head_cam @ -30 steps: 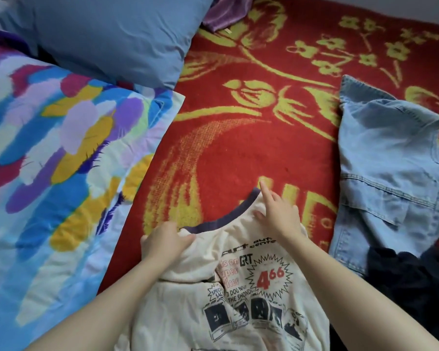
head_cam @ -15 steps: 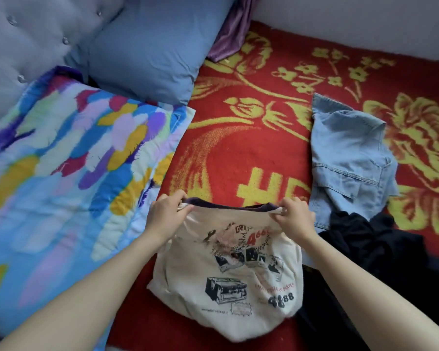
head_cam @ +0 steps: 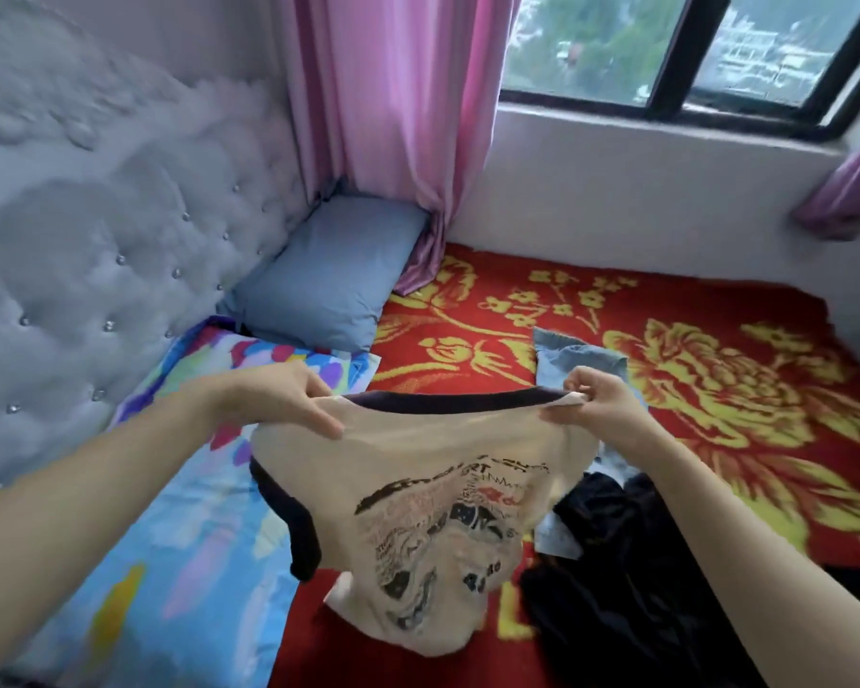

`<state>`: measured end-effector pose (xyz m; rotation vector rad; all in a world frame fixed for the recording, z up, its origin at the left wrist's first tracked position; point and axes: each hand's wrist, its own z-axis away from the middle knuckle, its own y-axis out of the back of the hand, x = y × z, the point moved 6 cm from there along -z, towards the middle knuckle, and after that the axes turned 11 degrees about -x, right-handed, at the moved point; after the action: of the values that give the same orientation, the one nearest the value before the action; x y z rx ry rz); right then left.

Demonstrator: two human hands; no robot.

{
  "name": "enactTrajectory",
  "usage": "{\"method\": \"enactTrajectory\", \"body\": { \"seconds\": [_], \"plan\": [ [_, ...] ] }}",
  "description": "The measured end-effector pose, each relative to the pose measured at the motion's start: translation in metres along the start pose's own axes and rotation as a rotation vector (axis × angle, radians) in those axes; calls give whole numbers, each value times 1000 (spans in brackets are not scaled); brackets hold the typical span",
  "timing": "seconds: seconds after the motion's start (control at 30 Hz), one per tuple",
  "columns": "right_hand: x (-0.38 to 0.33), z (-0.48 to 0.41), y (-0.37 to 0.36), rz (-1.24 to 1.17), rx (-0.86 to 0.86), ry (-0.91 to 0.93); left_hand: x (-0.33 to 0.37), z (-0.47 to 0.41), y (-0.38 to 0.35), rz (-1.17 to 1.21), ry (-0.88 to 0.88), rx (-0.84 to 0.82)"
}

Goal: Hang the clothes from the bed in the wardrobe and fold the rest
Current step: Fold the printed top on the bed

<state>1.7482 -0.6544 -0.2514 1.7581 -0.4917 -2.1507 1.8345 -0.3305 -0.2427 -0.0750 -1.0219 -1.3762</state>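
Two hands hold the cream printed T-shirt (head_cam: 433, 489) up over the bed (head_cam: 716, 310). The left hand (head_cam: 289, 399) pinches one end of the dark-trimmed top edge and the right hand (head_cam: 602, 409) pinches the other, with the fingers (head_cam: 319, 424) curled onto the cloth. The shirt hangs between them, and its lower end reaches the red cover.

Recommended handling:
- Keep the top edge taut and level.
- Let the body hang free of creases before laying it flat or taking it to a hanger.
- Keep the hem off the dark garment (head_cam: 616, 563) just beside it on the right.

Whether this shirt is for hanging or for folding cannot be told.

Containers: no wardrobe, drawer or basket is in view. The bed carries the other items:
- a denim garment (head_cam: 577, 360) behind the right hand;
- the dark garment;
- a multicoloured quilt (head_cam: 194, 538) on the left;
- a blue pillow (head_cam: 328, 275) by the headboard.
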Motion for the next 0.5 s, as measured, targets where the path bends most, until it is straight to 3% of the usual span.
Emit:
{"method": "enactTrajectory", "body": {
  "seconds": [0.07, 0.2, 0.33, 0.43, 0.5],
  "plan": [
    [-22, 21, 0, 24, -38, 27, 7, 22, -4, -105, 52, -43],
    [-64, 60, 0, 194, -72, 68, 20, 64, 0, -421, 162, 121],
    [-96, 123, 17, 307, 33, 152, 44, 142, -9, -187, -68, 361],
    [-112, 174, 28, 252, 59, 186, 58, 199, -21, 90, -288, 505],
    [-117, 203, 33, 154, 49, 183, 65, 231, -31, 143, -364, 575]
  ]
}}
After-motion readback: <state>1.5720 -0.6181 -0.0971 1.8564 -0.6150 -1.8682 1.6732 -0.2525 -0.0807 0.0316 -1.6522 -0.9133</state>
